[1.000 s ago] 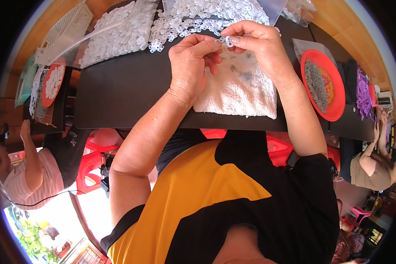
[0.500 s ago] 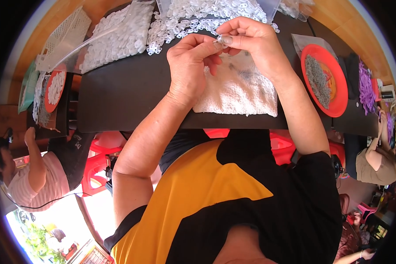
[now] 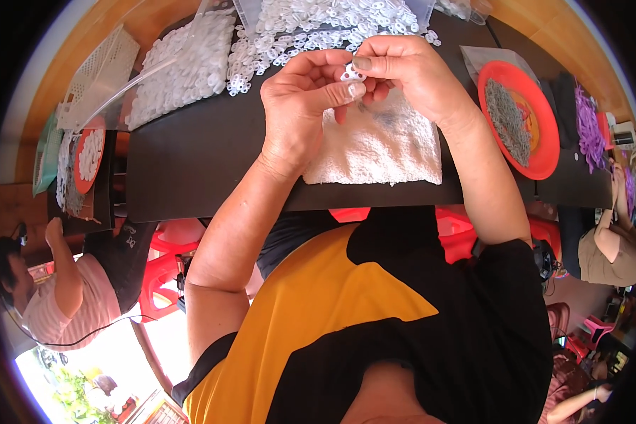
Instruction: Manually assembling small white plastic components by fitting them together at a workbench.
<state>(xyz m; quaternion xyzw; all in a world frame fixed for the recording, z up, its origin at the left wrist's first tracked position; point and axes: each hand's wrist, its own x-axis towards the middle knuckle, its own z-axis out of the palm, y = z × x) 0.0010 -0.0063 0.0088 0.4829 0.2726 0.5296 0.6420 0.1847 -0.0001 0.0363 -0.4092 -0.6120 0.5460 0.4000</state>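
Note:
Above a white cloth on the dark table, my two hands meet at a small white plastic piece with holes. Bent fingers of my left hand hold the piece from the left, its thumb stretched along the lower side. My right hand pinches the upper right edge between thumb and forefinger. Whether something smaller sits in that pinch is hidden. Just beyond my fingers, many similar white pieces lie in a heap spilling from a clear container.
A clear bag of white pieces lies at the far left. To the right sits a red plate with small grey parts. Purple strips are farther right. Other people sit at left and right.
My left thumb has moved down off the white piece, exposing its face and holes. The hands remain together, and the view has shifted slightly.

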